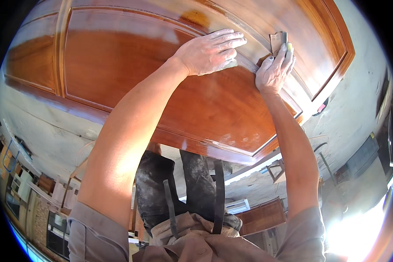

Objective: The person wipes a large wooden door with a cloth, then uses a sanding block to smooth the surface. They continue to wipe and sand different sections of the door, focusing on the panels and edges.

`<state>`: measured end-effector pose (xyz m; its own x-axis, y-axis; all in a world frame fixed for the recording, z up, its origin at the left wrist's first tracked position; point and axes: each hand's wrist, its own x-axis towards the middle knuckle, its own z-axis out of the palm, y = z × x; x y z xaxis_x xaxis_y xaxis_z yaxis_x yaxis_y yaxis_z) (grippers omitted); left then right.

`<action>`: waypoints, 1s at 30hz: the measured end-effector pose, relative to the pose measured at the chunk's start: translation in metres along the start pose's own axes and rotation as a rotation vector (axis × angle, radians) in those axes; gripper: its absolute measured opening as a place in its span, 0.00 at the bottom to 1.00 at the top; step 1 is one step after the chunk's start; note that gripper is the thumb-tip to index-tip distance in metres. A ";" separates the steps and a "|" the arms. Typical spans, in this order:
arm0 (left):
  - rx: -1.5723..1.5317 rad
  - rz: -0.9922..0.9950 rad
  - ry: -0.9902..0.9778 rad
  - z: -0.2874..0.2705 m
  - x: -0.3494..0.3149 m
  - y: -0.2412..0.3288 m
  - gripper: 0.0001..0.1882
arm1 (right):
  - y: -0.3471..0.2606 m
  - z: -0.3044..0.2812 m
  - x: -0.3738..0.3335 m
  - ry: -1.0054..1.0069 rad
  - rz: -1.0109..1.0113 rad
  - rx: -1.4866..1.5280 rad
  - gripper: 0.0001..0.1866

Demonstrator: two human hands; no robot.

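Observation:
A large reddish-brown varnished wooden panel door point(161, 74) with raised mouldings lies in front of me. Pale dust coats both hands. My left hand point(212, 51) rests flat on the panel near a curved moulding, fingers stretched out side by side. Beneath its edge a small greyish scrap point(231, 64) shows; its kind is unclear. Farther right, my right hand point(275, 72) grips a folded piece of sandpaper point(278, 41), brown-backed and grey-edged, against the moulding. Its fingers point away from me, and the sandpaper sticks out beyond their tips.
The panel's near edge is close to my dusty dark trousers point(157, 187). Grey concrete floor point(52, 131) surrounds it. Behind lie another brown wooden panel point(262, 216) and assorted workshop items at left. Strong sunlight glares at lower right.

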<state>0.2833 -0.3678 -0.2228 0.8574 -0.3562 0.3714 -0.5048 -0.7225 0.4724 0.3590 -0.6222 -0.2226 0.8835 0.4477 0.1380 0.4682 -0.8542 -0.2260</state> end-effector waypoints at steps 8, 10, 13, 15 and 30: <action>-0.187 -0.815 0.282 -0.060 -0.130 0.098 0.08 | 0.005 0.001 -0.001 0.012 0.023 -0.033 0.35; -0.277 -1.070 0.393 -0.050 -0.204 0.151 0.06 | 0.000 0.010 0.009 0.063 -0.019 -0.037 0.34; -0.520 -1.449 0.412 -0.064 -0.246 0.246 0.06 | -0.003 0.008 0.002 0.074 -0.009 -0.006 0.33; -0.587 -1.527 0.465 -0.052 -0.269 0.298 0.07 | 0.010 0.014 0.007 0.150 -0.062 -0.054 0.32; -1.252 -1.567 0.377 -0.063 -0.264 0.358 0.20 | -0.171 -0.113 -0.345 -0.691 0.803 1.368 0.10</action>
<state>-0.1297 -0.4953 -0.1015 0.5610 0.2720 -0.7819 0.5740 0.5528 0.6041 -0.0274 -0.6607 -0.1227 0.5564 0.3911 -0.7331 -0.7065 -0.2417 -0.6651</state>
